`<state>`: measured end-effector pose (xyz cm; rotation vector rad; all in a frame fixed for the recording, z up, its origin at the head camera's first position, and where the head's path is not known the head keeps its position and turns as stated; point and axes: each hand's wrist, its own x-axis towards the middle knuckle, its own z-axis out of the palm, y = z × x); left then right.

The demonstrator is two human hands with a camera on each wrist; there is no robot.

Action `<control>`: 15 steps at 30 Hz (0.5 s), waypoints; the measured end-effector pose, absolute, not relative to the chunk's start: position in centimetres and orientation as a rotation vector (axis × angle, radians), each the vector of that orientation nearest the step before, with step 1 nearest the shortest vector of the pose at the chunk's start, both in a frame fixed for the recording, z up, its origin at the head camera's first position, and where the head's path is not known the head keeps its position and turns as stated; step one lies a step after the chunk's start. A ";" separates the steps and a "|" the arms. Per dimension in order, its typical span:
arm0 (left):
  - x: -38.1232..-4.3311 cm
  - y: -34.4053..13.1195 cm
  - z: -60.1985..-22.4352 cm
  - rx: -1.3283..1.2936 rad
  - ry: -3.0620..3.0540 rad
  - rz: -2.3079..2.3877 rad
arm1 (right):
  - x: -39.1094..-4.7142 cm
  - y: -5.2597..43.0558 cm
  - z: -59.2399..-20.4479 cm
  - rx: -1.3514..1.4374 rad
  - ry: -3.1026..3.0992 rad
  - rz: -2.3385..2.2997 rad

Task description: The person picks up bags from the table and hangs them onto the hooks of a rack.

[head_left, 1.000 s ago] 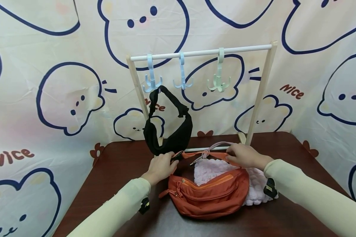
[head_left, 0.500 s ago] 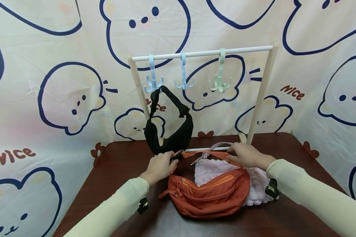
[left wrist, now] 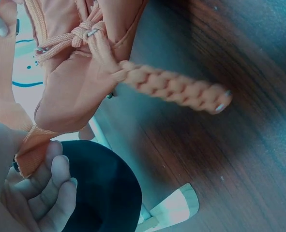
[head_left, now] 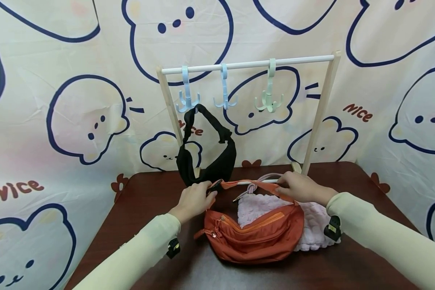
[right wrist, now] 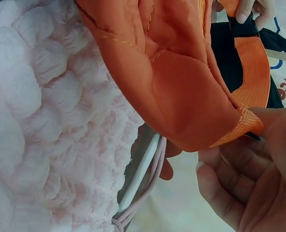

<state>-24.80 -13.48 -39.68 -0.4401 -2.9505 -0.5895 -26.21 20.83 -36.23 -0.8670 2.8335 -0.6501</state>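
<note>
We saw left hand [head_left: 193, 200] and right hand [head_left: 304, 187] each gripping one end of the strap [head_left: 233, 185]. Orange bag [head_left: 253, 237] was below them, partly covering the pink fluffy bag [head_left: 316, 231]; couldn't tell if it touched the table [head_left: 141, 197].

Beyond my left hand [head_left: 193, 200], the black bag [head_left: 219, 165] blocks the way (it hangs quite low); above my right hand [head_left: 302, 187], under the green hook [head_left: 270, 96], there is room for passing.
</note>
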 end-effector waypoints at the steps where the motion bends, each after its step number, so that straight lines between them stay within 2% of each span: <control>1: -24.8 -13.5 -39.7 -0.440 -2.948 -0.586 | -26.2 20.8 -36.2 -0.865 2.833 -0.652; 15: -24.8 -13.5 -39.5 -0.428 -2.943 -0.587 | -26.2 20.7 -35.8 -0.872 2.827 -0.685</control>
